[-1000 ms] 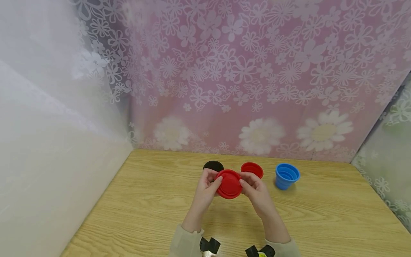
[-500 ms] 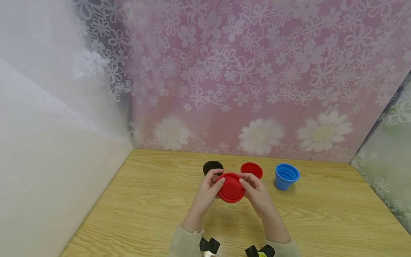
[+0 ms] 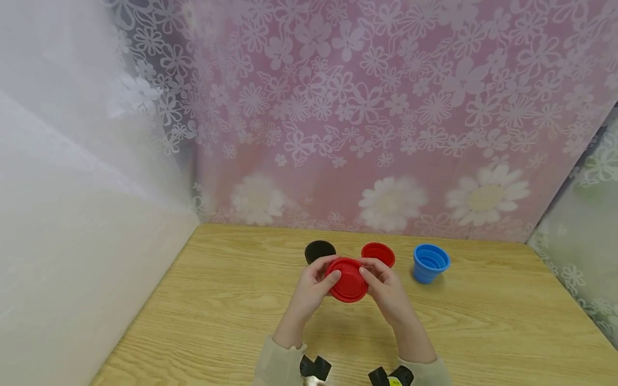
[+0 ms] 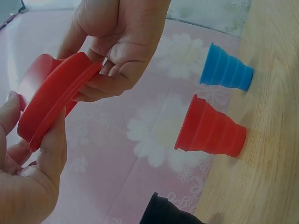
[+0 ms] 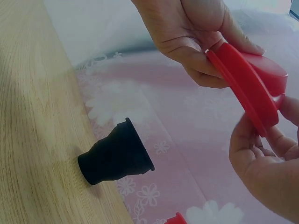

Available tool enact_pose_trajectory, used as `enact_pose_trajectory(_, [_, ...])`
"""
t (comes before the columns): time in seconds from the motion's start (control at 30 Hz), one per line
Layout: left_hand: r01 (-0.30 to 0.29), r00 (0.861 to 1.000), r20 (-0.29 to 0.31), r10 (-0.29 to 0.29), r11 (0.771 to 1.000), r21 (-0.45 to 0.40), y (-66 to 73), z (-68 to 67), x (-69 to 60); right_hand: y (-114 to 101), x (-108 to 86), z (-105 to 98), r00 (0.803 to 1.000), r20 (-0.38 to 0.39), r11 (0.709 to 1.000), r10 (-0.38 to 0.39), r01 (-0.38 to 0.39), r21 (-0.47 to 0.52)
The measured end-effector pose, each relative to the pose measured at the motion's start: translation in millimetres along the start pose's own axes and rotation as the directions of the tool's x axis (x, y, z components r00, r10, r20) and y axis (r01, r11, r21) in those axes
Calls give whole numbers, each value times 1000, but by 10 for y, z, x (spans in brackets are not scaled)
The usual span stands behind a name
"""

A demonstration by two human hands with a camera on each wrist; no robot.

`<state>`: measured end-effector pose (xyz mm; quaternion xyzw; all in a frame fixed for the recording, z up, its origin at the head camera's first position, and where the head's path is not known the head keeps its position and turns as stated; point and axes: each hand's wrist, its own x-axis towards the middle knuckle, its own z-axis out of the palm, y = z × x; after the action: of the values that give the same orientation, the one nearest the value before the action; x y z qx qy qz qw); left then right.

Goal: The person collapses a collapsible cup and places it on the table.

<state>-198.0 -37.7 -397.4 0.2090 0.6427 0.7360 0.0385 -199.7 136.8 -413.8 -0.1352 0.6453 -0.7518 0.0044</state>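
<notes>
Both hands hold a red collapsible cup, mostly folded flat, above the table. In the head view its round base faces me. My left hand pinches its left rim, thumb on the near face and fingers behind. My right hand pinches the opposite rim in a similar way. The left wrist view shows the folded cup edge-on, its base standing out from a wide ring. Beyond the hands stand a black cup, a second red cup and a blue cup, all upright and extended.
The wooden table reaches back to a pink flowered curtain. A pale sheet hangs on the left, and a flowered one on the right. The left hand partly covers the black cup in the head view.
The folded red cup has shifted slightly down and tilted between the hands. My left thumb has slid inward over its face. The right hand and the standing cups have stayed nearly still.
</notes>
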Motion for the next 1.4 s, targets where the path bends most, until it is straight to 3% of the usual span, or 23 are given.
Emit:
enact_pose_trajectory(0.17, [-9, 1000, -20, 9, 1000, -11, -11, -4, -2, 16, -14, -15, 998, 49, 999, -39, 37, 31])
enact_pose_trajectory(0.57, [8, 1000, 15, -7, 997, -74, -39, -33, -5, 30, -24, -4, 992, 77, 994, -98, 93, 63])
enact_pose_trajectory(0.87, [9, 999, -43, -11, 999, -32, 6, -8, -24, 44, -23, 38, 995, -20, 991, -96, 94, -93])
enact_pose_trajectory(1.17, [-11, 998, -68, 13, 1000, 22, 26, 32, -32, 41, -12, 92, 983, -116, 967, -140, 110, -228])
enact_pose_trajectory(1.3, [-35, 996, -84, 35, 999, 1, 0, 44, -12, 50, 9, 88, 985, -140, 972, -102, 68, -224])
enact_pose_trajectory(1.4, [-31, 993, -112, 23, 997, -66, -79, 30, 34, 47, 24, 73, 990, -129, 985, -56, 33, -170])
